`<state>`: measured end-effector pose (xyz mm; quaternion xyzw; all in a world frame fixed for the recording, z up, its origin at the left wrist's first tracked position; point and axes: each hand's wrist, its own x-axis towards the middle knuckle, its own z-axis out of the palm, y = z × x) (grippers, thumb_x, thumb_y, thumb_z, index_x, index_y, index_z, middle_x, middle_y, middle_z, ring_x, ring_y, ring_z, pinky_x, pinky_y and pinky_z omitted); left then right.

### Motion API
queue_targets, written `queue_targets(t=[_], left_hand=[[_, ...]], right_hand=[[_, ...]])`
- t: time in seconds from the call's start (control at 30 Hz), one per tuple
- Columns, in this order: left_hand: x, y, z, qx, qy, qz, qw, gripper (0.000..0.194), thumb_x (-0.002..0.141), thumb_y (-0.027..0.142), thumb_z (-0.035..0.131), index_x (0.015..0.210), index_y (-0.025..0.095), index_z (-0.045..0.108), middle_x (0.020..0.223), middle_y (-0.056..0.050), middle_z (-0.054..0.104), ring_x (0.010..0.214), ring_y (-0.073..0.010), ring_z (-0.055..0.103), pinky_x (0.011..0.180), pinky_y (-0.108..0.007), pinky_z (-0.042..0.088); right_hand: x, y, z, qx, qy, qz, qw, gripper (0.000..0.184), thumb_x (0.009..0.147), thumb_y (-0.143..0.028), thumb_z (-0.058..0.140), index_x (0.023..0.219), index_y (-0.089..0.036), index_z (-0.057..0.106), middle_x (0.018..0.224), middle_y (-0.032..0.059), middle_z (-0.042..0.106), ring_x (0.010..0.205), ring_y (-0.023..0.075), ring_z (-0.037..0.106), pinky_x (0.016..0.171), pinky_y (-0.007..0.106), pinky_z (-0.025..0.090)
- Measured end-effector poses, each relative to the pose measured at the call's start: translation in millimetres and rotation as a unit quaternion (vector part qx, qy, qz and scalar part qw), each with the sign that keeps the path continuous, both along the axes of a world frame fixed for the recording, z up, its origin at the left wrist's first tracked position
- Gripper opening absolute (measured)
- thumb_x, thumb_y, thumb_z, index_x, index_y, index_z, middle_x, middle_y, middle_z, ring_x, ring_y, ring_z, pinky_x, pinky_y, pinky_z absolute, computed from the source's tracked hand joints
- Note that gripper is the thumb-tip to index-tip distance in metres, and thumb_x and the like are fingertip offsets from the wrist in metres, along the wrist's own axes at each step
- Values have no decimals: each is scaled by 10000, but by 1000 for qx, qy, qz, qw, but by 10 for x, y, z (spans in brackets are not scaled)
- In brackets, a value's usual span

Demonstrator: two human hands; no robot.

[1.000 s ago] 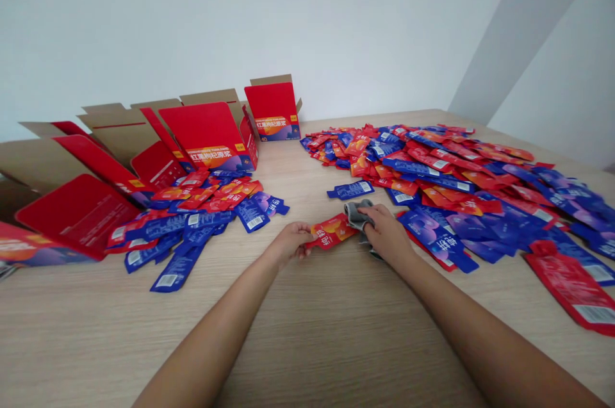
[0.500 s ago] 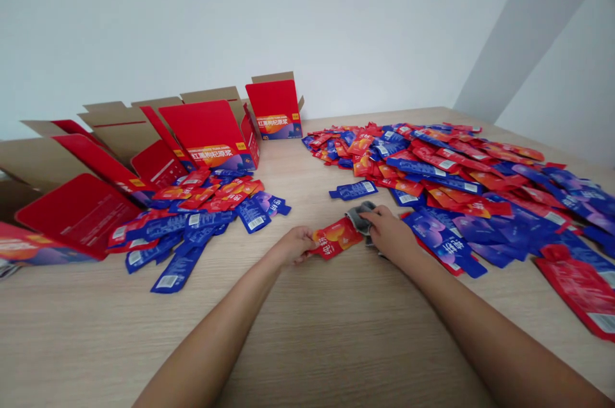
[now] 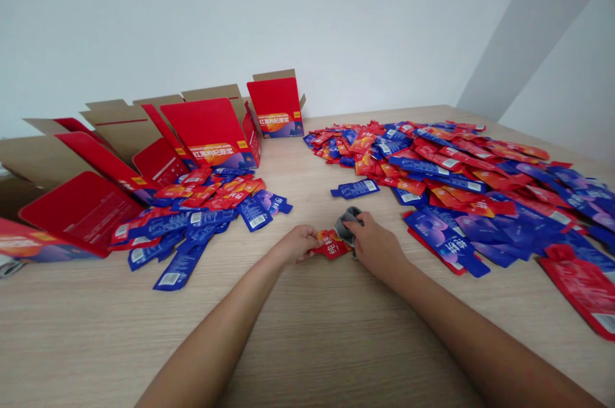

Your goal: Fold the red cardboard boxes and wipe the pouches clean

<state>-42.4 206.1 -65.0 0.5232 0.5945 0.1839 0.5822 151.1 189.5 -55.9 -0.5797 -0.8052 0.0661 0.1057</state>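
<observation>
Between my two hands is a red and orange sachet (image 3: 331,245), held just above or on the wooden table; I cannot tell which. My left hand (image 3: 302,244) pinches its left end. A grey cloth (image 3: 346,226) is bunched in the closed fingers of my right hand (image 3: 375,241) and wraps over the sachet's right part, hiding it. Just beyond the hands lies a single blue sachet (image 3: 355,189), printed side with a barcode up.
A big heap of red and blue sachets (image 3: 446,171) spreads over the right side. At left, a smaller pile of sachets (image 3: 202,209) lies before several open red cartons (image 3: 206,132). Another carton (image 3: 276,107) stands near the wall.
My right hand has moved left with the grey cloth along the sachet, closer to my left hand, covering more of it. My left hand stays nearly in place.
</observation>
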Motion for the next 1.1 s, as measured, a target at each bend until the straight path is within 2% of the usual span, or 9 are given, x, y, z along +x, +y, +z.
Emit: queue_targets(t=[0.1, 0.27, 0.4, 0.5, 0.63, 0.77, 0.83, 0.93, 1.1], left_hand=[[-1, 23, -31, 5, 6, -15, 1000, 83, 670, 182, 516, 609, 177, 459, 341, 90, 408, 253, -42, 270, 306, -155, 136], [2, 25, -46, 5, -2, -24, 1000, 66, 669, 159, 507, 611, 167, 478, 333, 95, 381, 259, -34, 281, 299, -144, 164], [-40, -13, -35, 7, -36, -13, 999, 84, 681, 225, 543, 662, 166, 485, 364, 95, 421, 241, -22, 275, 275, -128, 158], [-79, -35, -59, 11, -126, 3, 992, 203, 677, 315, 588, 778, 171, 487, 464, 63, 537, 283, -56, 427, 285, -129, 264], [-82, -30, -126, 47, -201, 43, 977, 403, 695, 399, 601, 1011, 182, 473, 608, 5, 640, 435, -140, 601, 369, -191, 417], [-71, 3, -149, 161, -187, 95, 964, 257, 664, 184, 566, 911, 130, 616, 646, -1, 634, 509, -100, 584, 504, -217, 473], [-76, 11, -133, 189, -164, 101, 963, 265, 599, 68, 519, 818, 116, 660, 687, -12, 657, 553, -86, 574, 548, -199, 463], [-71, 5, -101, 166, -150, 92, 970, 295, 602, 52, 476, 814, 107, 674, 607, -8, 643, 520, -87, 557, 521, -192, 435], [14, -14, -85, 165, -57, 100, 979, 124, 627, 89, 559, 718, 126, 635, 463, 49, 552, 390, -68, 479, 410, -168, 353]], right_hand=[[-21, -70, 12, 8, 19, -7, 1000, 439, 820, -128, 406, 1228, -236, 524, 1203, 107, 463, 824, 190, 587, 661, 285, 449], [-296, -215, 7, -10, 9, 94, 995, 484, 807, -146, 463, 1281, -243, 471, 1253, 119, 442, 980, 224, 536, 743, 292, 443], [-124, -14, -29, -4, -5, 4, 1000, 416, 825, -143, 426, 1218, -236, 527, 1207, 109, 465, 876, 199, 577, 671, 273, 444], [169, 196, -100, 1, 8, -79, 997, 409, 820, -142, 414, 1194, -220, 556, 1182, 109, 485, 798, 188, 598, 642, 276, 447], [424, 354, -223, 40, 155, -107, 981, 446, 779, -105, 401, 1178, -205, 573, 1133, 97, 528, 870, 208, 592, 737, 319, 467], [494, 425, -279, 109, 267, -118, 950, 428, 767, -120, 388, 1146, -178, 579, 1064, 104, 570, 1006, 228, 548, 849, 365, 451], [481, 423, -267, 126, 289, -108, 943, 421, 765, -132, 383, 1133, -194, 578, 1038, 89, 577, 1021, 223, 538, 877, 380, 440], [368, 308, -198, 135, 296, -65, 943, 432, 757, -121, 381, 1139, -196, 569, 1032, 83, 562, 981, 217, 550, 847, 362, 453], [-56, -94, -48, 70, 153, 51, 984, 469, 779, -111, 407, 1220, -228, 513, 1186, 96, 476, 909, 195, 566, 746, 300, 462]])
